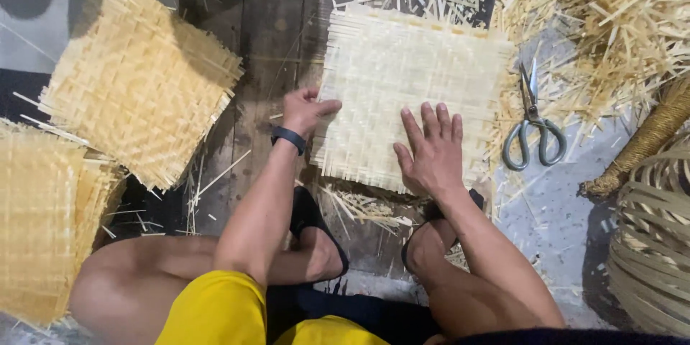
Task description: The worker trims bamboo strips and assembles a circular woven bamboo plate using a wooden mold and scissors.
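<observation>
The pale square mat of woven bamboo strips (410, 90) looks matt and dry, with rough frayed edges. The darker yellow woven mats (140, 83) have the same splintery finish. The scissors (532, 126) have shiny metal blades (the grey handles look like smooth plastic). The dark wooden floor planks (269, 43) are worn and dull.

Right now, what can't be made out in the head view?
- Woven mat: the weave under the right hand is covered.
- Left hand: fingertips curl over the mat's edge, grip unclear.
- Coiled basket: cut off by the right edge.
- Scissors: blade tips lost among strips.
</observation>
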